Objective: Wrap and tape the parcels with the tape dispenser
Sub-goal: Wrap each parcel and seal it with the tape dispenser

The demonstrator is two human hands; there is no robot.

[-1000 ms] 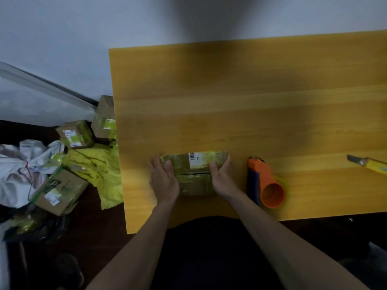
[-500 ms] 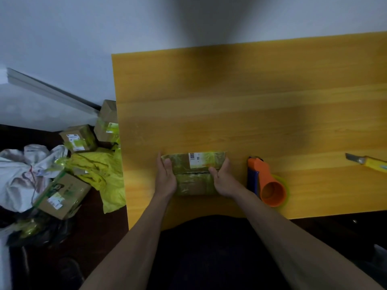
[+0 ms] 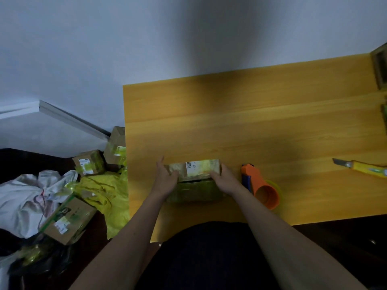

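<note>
Hands bracing the parcel, taping step.
Left hand and right hand gripped parcel ends; next move probably required the tape dispenser.

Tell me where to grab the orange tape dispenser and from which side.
Judging from its pose, grip the tape dispenser around its orange barrel, coming from above with the right hand, which rests beside it. It lies on its side on the table, round open end toward the person, blue part at its left.
</note>
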